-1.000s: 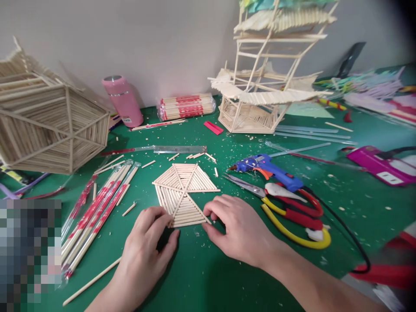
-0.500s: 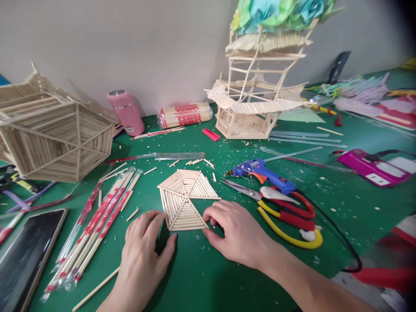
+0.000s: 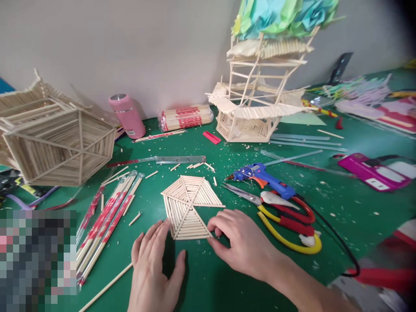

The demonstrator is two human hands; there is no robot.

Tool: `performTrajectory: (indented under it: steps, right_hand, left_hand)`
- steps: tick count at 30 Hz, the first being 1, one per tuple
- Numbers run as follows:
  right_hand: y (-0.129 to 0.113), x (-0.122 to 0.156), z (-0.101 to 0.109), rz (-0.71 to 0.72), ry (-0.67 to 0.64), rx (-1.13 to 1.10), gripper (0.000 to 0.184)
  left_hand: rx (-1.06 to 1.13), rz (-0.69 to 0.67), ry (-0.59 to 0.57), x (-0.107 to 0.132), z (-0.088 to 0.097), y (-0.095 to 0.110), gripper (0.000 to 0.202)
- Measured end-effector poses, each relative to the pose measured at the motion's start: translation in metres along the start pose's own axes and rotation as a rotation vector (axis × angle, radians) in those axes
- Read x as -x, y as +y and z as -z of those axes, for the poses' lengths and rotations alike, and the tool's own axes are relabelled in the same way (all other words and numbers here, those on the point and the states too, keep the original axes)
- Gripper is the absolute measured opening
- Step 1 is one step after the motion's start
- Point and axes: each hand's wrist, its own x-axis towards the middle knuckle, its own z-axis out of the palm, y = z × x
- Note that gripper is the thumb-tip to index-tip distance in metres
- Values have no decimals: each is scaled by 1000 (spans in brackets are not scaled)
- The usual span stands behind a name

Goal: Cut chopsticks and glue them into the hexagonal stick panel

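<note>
A flat, web-like panel of thin wooden sticks (image 3: 188,221) lies on the green table, with one wedge on its right side unfilled. My right hand (image 3: 242,242) has its thumb and curled index finger at the panel's lower right corner, pinching it. Beside the lower left edge is my left hand (image 3: 156,268), its fingers stretched out and the thumb held apart. Its fingertips are at the panel's edge; whether they press on it is unclear. A single long stick (image 3: 107,286) lies left of that hand.
Right of the panel are a blue glue gun (image 3: 273,180), scissors (image 3: 242,194) and yellow-and-red-handled cutters (image 3: 292,249). Stick models stand behind, one hexagonal (image 3: 58,147) and one tiered (image 3: 247,110). Bagged sticks (image 3: 112,216) lie left, near a pink bottle (image 3: 128,117).
The panel has shifted slightly right and toward me, along with my right hand. My left hand has moved right, and its fingers are straighter. The view has tilted a little.
</note>
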Motion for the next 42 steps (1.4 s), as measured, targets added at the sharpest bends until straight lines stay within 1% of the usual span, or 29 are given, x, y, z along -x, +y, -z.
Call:
performTrajectory:
  steps: [3, 6, 10, 12, 14, 17, 21, 25, 30, 37, 42]
  right_hand:
    - [-3, 9, 0, -6, -7, -7, 9]
    - [-7, 17, 0, -13, 7, -2, 8]
    - [-10, 24, -1, -31, 20, -30, 8]
    - [-11, 25, -2, -45, 12, -54, 12]
    - [-11, 27, -3, -61, 9, -68, 17]
    - [-10, 30, -3, -77, 3, -72, 16]
    - [-10, 33, -4, -73, 4, -70, 10]
    - [-10, 33, -8, -65, 47, -58, 8]
    - [-10, 32, -12, -56, 85, -17, 6]
    - [-9, 32, -14, -66, 127, 20, 5]
    - [-9, 31, -15, -72, 125, 31, 4]
  left_hand:
    - [-10, -9, -39, 8, 5, 0, 47]
    - [-32, -73, -60, 12, 11, 0, 46]
    - [-32, -192, -48, 4, 16, 0, 41]
    - [10, -262, -53, -3, 14, 2, 33]
    - [58, -300, -45, -9, 10, 4, 25]
    - [90, -366, -9, -12, 3, 5, 18]
    - [62, -483, 5, -11, -2, -1, 18]
    - [16, -576, -39, -10, -1, -9, 25]
    - [-1, -590, -74, -9, 0, -13, 29]
    - [-15, -593, -78, -9, -1, -13, 26]
    - [-3, -590, -85, -9, 0, -13, 25]
